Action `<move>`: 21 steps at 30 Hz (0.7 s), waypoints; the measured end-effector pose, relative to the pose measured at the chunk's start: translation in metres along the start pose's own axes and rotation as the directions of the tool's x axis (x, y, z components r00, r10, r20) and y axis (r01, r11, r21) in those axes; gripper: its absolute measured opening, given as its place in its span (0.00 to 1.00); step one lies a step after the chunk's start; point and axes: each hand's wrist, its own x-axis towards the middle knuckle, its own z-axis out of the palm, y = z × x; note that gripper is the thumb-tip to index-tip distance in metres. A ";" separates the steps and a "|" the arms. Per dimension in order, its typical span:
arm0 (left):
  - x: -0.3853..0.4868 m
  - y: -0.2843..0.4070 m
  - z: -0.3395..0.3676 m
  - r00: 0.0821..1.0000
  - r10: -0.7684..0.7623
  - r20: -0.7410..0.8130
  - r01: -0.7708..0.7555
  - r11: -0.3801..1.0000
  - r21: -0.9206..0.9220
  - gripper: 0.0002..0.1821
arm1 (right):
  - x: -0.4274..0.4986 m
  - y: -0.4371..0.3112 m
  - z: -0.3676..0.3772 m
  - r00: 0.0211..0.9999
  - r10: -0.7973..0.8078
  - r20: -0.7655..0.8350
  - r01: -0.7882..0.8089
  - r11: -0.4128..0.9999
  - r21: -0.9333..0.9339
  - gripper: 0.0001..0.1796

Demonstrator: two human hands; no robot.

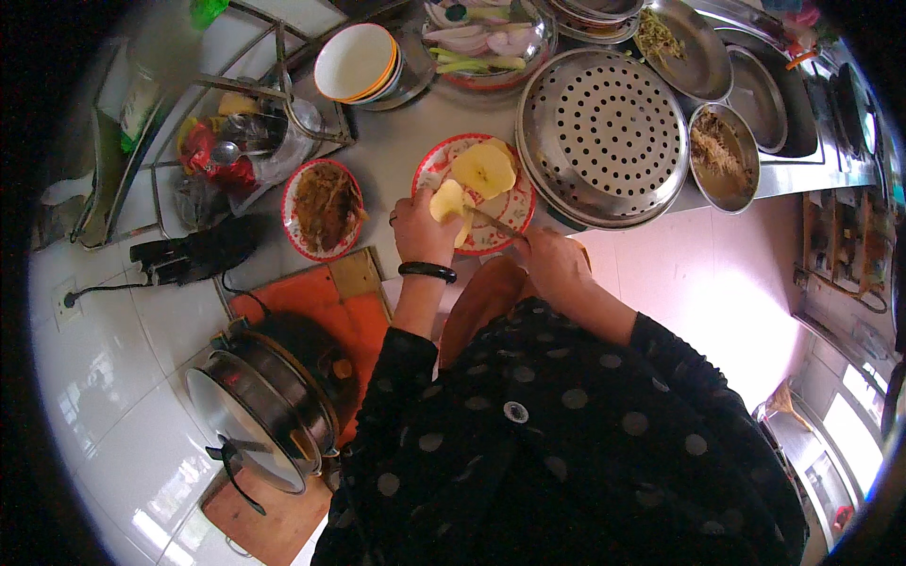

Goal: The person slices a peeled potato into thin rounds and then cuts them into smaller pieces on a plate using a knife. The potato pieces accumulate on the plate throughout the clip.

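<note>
My left hand (425,230), wearing a ring and a dark bangle, pinches a peeled pale-yellow piece of fruit or vegetable (447,201) over a red-rimmed patterned plate (520,216). In my right hand (559,262) is a knife (495,223), its blade reaching left over the plate to the held piece. Whether the edge is cutting into it, I cannot tell. Broad yellow slices (485,171) of the same food lie overlapped on the far half of the plate. My fingers hide part of the held piece and the knife handle.
A perforated steel steamer (603,134) stands right of the plate. To the left are a plate of brown cooked food (325,211) and stacked bowls (355,62). Sliced onions (488,39) sit behind. A lidded electric pot (262,410) and power cord (106,289) are at lower left.
</note>
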 end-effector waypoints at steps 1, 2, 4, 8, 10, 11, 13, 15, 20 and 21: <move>0.001 -0.001 0.000 1.000 0.001 0.021 -0.002 1.000 0.015 0.26 | 0.001 0.000 0.000 1.000 0.003 0.013 -0.003 1.000 0.013 0.18; 0.002 -0.002 0.000 0.999 0.003 0.041 -0.004 1.000 0.031 0.27 | 0.001 0.000 0.001 1.000 -0.001 0.005 0.001 0.999 0.032 0.18; 0.003 -0.001 -0.002 0.998 -0.021 0.053 0.020 1.000 0.018 0.27 | 0.001 0.001 0.000 1.000 0.024 0.021 -0.025 0.998 0.054 0.18; 0.003 0.006 -0.010 0.996 -0.069 0.065 0.069 0.998 0.001 0.28 | -0.001 0.001 -0.001 1.000 0.013 0.007 -0.014 0.994 0.113 0.17; 0.004 0.008 -0.013 0.993 -0.077 0.094 0.079 0.997 -0.013 0.27 | 0.001 0.001 0.000 1.000 0.000 0.007 -0.001 0.986 0.168 0.16; 0.005 0.009 -0.015 0.994 -0.067 0.088 0.069 0.997 -0.025 0.27 | 0.002 0.000 0.001 0.999 0.028 0.035 -0.033 0.988 0.150 0.16; 0.008 0.010 -0.015 0.989 -0.085 0.120 0.086 0.996 -0.002 0.27 | 0.005 -0.001 0.006 0.996 0.062 0.058 -0.069 0.989 0.128 0.16; 0.010 0.010 -0.014 0.988 -0.080 0.130 0.080 0.997 0.008 0.26 | 0.009 -0.002 0.011 0.999 0.037 0.014 -0.039 0.989 0.144 0.17; 0.012 0.008 -0.013 0.973 -0.144 0.181 0.145 0.989 0.010 0.26 | 0.011 -0.004 0.021 0.994 0.083 0.068 -0.096 0.973 0.212 0.17; 0.012 0.008 -0.013 0.973 -0.140 0.183 0.141 0.990 0.005 0.27 | 0.011 -0.004 0.024 0.997 0.063 0.040 -0.071 0.965 0.252 0.17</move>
